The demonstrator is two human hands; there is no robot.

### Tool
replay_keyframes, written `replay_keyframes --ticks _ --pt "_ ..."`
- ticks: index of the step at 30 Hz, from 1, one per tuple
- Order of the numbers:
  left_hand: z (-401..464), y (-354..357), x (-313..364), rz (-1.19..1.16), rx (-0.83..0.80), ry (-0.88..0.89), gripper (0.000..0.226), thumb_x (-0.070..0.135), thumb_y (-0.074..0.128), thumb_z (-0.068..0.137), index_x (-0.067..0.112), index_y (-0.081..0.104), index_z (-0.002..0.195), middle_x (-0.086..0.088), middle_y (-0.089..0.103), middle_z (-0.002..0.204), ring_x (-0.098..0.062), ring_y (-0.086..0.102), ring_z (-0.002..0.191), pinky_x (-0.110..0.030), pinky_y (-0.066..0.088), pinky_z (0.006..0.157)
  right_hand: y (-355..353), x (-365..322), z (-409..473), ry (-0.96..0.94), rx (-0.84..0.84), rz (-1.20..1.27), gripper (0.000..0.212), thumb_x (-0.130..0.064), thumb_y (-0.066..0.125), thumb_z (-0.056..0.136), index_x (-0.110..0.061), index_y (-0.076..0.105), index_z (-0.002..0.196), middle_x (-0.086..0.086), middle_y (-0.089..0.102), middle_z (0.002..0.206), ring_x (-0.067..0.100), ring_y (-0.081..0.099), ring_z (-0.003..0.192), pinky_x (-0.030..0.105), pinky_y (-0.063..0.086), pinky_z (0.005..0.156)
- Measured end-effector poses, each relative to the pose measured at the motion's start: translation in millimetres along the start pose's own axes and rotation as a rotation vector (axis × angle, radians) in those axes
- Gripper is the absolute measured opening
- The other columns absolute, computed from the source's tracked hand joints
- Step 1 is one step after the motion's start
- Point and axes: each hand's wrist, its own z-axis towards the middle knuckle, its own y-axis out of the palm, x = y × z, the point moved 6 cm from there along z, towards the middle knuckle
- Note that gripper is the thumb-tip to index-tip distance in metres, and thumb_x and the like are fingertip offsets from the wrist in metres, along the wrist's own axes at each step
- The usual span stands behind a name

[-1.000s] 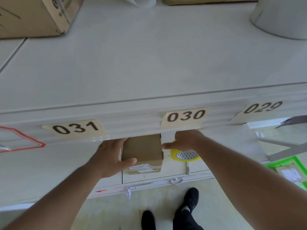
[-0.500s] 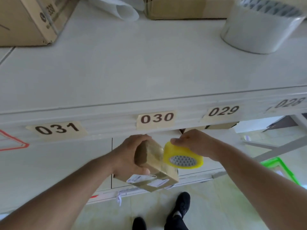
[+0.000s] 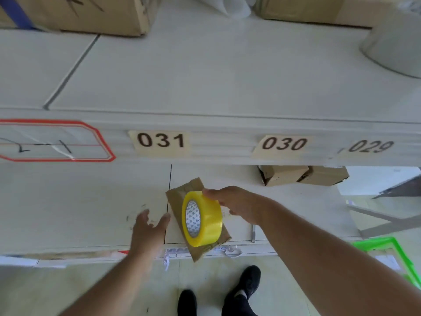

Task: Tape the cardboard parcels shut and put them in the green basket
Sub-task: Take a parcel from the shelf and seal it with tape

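A small cardboard parcel point(image 3: 182, 192) lies on the lower white shelf point(image 3: 86, 201), one corner jutting past the front edge. My right hand point(image 3: 237, 204) grips a yellow tape roll point(image 3: 201, 218) that stands on edge on top of the parcel. My left hand point(image 3: 149, 231) hovers just left of the parcel with its fingers spread, holding nothing. At the far right, on the floor, a corner of the green basket point(image 3: 387, 242) shows, with a labelled parcel inside.
Two more cardboard parcels point(image 3: 303, 175) sit further back on the lower shelf under label 029. The upper shelf point(image 3: 205, 76) carries big cartons and a large white roll point(image 3: 394, 49). My black shoes point(image 3: 241, 290) stand on the floor below.
My left hand has let go of the parcel, which now lies on the lower shelf. The tape roll has come down onto it. The view has shifted left.
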Motion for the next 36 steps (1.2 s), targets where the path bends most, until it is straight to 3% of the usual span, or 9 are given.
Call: replay_keyframes --ticks 2,5,9,16,21,24,30,34,36 --pt "-32.8 20.7 5.3 -0.31 -0.024 -0.05 0.041 0.049 0.065 0.095 0.021 0.06 0.124 -0.007 0.063 0.131 -0.017 0.066 0.106 -0.042 0.057 0.082 6.4 5.3 7.3 0.007 -0.002 0.108 0.111 -0.096 0.073 0.043 -0.025 0.071 0.129 -0.002 0.066 0.139 0.023 0.058 0.132 0.053 0.039 0.117" --pt "-74.6 44.0 53.3 -0.169 -0.283 0.21 0.052 0.074 0.066 0.083 0.038 0.061 0.119 0.02 0.065 0.118 0.0 0.065 0.107 -0.03 0.055 0.088 15.3 7.2 0.6 0.036 0.013 0.24 0.074 -0.083 0.07 0.073 -0.025 0.076 0.119 -0.006 0.078 0.114 0.02 0.07 0.115 0.051 0.05 0.108" --pt "-82.9 57.9 89.2 0.019 -0.546 0.362 0.021 0.023 0.079 0.09 0.023 0.07 0.109 0.006 0.077 0.1 -0.004 0.074 0.087 -0.015 0.053 0.068 30.8 21.3 -10.9 0.105 0.151 0.243 0.074 -0.085 0.055 0.085 -0.019 0.074 0.112 0.0 0.072 0.066 0.023 0.072 0.085 0.045 0.056 0.099" --pt "-49.6 50.6 98.9 0.34 -0.901 0.142 0.04 0.05 0.087 0.068 0.04 0.075 0.105 0.007 0.076 0.093 -0.014 0.069 0.079 -0.029 0.05 0.068 71.9 58.1 -38.1 0.199 0.309 0.61 0.093 -0.1 0.038 0.073 -0.019 0.074 0.102 0.001 0.075 0.101 0.019 0.068 0.095 0.035 0.053 0.085" --pt "-34.2 35.9 106.2 0.313 -0.762 0.192 0.058 0.054 0.088 0.066 0.03 0.07 0.116 -0.013 0.074 0.113 -0.042 0.068 0.106 -0.061 0.053 0.091 17.6 109.6 -17.1 0.125 0.448 0.657 0.079 -0.088 0.047 0.086 -0.013 0.072 0.089 0.003 0.074 0.086 0.023 0.072 0.086 0.04 0.057 0.081" --pt "-38.2 33.0 106.2 0.327 -0.699 0.223 0.064 0.056 0.086 0.063 0.025 0.067 0.116 -0.009 0.075 0.108 -0.034 0.071 0.102 -0.054 0.057 0.087 -48.5 159.2 14.4 0.212 0.64 0.161 0.052 -0.062 0.051 0.096 -0.012 0.062 0.092 0.001 0.064 0.076 0.021 0.064 0.071 0.039 0.057 0.077" --pt "-43.3 36.1 98.3 0.361 -0.646 0.233 0.049 0.069 0.084 0.061 0.037 0.069 0.096 -0.002 0.075 0.093 -0.016 0.071 0.084 -0.036 0.055 0.074 -70.0 188.5 65.3 0.282 0.563 -0.493 0.029 -0.045 0.054 0.093 -0.02 0.052 0.107 0.002 0.064 0.112 0.028 0.065 0.104 0.035 0.051 0.081" --pt "-46.5 35.1 95.6 0.369 -0.555 0.23 0.084 0.094 0.068 0.054 0.021 0.067 0.095 -0.015 0.069 0.09 -0.014 0.063 0.078 -0.034 0.046 0.075 -65.9 184.4 76.3 0.276 0.52 -0.435 0.011 -0.029 0.055 0.092 -0.018 0.053 0.089 0.001 0.066 0.093 0.026 0.066 0.091 0.031 0.051 0.074" --pt "-46.1 34.0 95.9 0.366 -0.521 0.223 0.085 0.096 0.063 0.056 0.021 0.068 0.095 -0.012 0.07 0.091 -0.018 0.064 0.079 -0.035 0.047 0.077 -64.4 182.3 72.2 0.264 0.536 -0.055 0.013 -0.023 0.059 0.092 -0.01 0.057 0.09 0.003 0.068 0.08 0.022 0.069 0.071 0.033 0.055 0.063"
